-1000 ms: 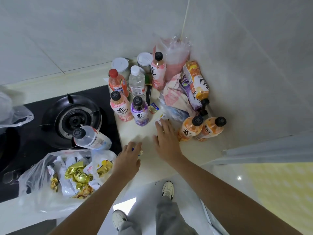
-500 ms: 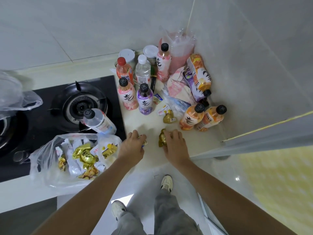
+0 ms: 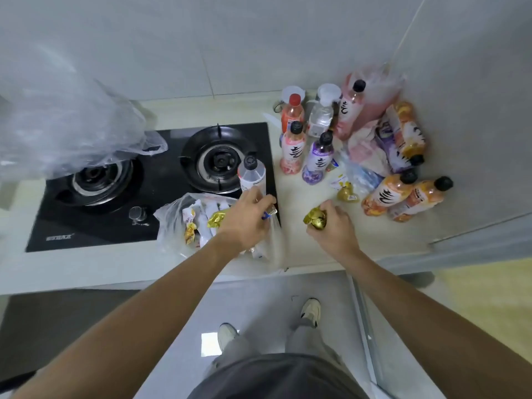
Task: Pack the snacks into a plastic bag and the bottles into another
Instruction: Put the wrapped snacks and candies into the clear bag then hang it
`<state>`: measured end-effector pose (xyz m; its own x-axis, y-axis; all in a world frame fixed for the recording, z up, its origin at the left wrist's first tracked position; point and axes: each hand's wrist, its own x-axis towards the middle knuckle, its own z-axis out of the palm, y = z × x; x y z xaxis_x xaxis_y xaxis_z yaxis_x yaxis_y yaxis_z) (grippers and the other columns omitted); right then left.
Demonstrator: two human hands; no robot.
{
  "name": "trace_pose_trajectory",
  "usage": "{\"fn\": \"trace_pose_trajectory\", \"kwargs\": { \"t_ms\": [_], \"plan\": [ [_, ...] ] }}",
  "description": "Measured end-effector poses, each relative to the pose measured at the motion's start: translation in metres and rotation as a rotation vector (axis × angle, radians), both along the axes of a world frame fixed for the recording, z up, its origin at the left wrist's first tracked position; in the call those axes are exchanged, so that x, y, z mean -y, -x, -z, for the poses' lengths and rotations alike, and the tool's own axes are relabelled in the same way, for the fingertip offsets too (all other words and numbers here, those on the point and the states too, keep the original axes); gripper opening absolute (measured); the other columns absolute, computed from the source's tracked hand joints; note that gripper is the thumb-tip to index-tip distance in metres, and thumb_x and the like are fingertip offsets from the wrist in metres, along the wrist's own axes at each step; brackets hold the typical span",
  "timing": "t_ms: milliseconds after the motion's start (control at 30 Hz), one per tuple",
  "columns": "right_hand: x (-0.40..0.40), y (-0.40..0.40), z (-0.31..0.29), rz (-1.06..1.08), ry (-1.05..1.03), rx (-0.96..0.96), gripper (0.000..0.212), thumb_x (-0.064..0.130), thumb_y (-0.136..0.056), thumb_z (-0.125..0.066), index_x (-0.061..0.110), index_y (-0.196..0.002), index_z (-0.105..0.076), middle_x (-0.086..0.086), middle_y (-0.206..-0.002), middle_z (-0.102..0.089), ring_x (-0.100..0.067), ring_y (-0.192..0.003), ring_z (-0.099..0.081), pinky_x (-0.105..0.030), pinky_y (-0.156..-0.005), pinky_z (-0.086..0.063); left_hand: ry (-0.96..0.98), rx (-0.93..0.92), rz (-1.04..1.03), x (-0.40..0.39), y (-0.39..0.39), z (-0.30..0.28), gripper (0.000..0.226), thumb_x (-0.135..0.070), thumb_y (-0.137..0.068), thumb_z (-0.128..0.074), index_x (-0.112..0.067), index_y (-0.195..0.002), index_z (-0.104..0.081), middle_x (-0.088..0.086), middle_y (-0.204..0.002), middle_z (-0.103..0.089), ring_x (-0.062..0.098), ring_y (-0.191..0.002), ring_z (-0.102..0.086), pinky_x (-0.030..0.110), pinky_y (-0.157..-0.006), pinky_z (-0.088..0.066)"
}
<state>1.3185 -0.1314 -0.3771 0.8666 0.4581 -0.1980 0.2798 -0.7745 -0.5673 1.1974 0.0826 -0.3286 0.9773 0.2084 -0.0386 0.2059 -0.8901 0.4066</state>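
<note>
The right hand (image 3: 334, 226) is closed around one gold-wrapped snack (image 3: 315, 219) above the counter (image 3: 299, 240), while the left hand (image 3: 244, 217), palm down, pinches a small wrapped snack (image 3: 270, 211) over the open snack bag (image 3: 184, 223). A second gold snack (image 3: 347, 193) lies by two orange bottles (image 3: 403, 197), which lie tipped with caps pointing up-right; one clear bottle (image 3: 252, 174) leans against the stove (image 3: 144, 185).

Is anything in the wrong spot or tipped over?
Yes. A clear bottle is on the black stove by the burner, not with the other bottles. Two orange bottles lie tipped on the counter near the wall.
</note>
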Motion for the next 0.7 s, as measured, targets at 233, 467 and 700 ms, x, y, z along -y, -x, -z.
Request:
{"fn": "trace_pose_trajectory", "kwargs": {
  "t_ms": [233,467,700],
  "plan": [
    [-0.100,0.070,-0.065,-0.120,-0.248,0.056,0.043,0.041,-0.085,-0.074,0.022,-0.109,-0.045,0.002,-0.097,-0.064,-0.021,-0.084,-0.060,-0.031,-0.070,-0.041,0.000,0.010,-0.202,-0.077,0.073,-0.009,0.038,-0.020,-0.084,-0.067,-0.026,-0.120,-0.056,-0.001,-0.113,-0.048,0.023,-0.100,-0.054,0.035,-0.072,-0.051],
    [-0.172,0.127,-0.061,-0.242,-0.082,0.019,0.045,0.051,-0.086,-0.070,0.026,-0.105,-0.037,0.002,-0.097,-0.062,-0.026,-0.088,-0.063,-0.041,-0.072,-0.049,0.027,-0.250,-0.247,-0.112,0.103,0.012,0.043,-0.019,-0.085,-0.066,-0.023,-0.126,-0.054,0.004,-0.132,-0.048,0.030,-0.123,-0.049,0.043,-0.081,-0.052],
    [-0.186,0.128,-0.039,-0.254,0.277,0.218,0.059,0.044,-0.091,-0.070,0.013,-0.131,-0.040,-0.014,-0.125,-0.059,-0.035,-0.116,-0.058,-0.040,-0.078,-0.047,0.023,-0.234,-0.217,-0.128,0.108,0.030,0.039,-0.020,-0.084,-0.069,-0.023,-0.121,-0.055,-0.001,-0.121,-0.054,0.025,-0.117,-0.051,0.036,-0.079,-0.047]
  ]
}}
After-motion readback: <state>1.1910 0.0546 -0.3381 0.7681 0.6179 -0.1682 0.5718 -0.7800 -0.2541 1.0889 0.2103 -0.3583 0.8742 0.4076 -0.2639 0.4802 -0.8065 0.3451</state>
